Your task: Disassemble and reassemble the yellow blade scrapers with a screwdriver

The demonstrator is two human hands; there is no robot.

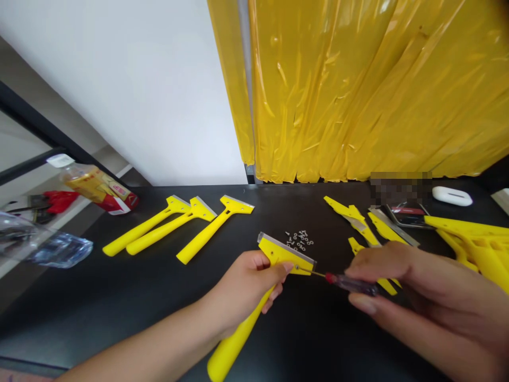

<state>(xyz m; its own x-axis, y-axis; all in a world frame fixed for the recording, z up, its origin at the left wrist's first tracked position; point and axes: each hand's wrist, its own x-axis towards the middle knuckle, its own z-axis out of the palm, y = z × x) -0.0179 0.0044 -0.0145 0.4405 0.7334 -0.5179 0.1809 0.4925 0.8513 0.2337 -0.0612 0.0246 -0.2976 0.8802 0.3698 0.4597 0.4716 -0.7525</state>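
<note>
My left hand (254, 284) is wrapped round the neck of a yellow scraper (234, 347), its thumb on the head near a screw. A metal blade edge shows along the top of that head. In my right hand (421, 297) is a small screwdriver (352, 284) with a dark clear handle and a red collar. Its thin shaft points left, and the tip is at the screw on the right side of the scraper head. Just behind the head lies a loose pile of small screws and nuts (300, 240).
Three yellow scrapers (210, 231) lie at left on the black table (131, 302). Loose yellow head plates (345, 212) and yellow handles (477, 244) lie at right, near a white earbud case (452, 196). Two bottles, one a labelled drink bottle (99, 185), lean at the left edge.
</note>
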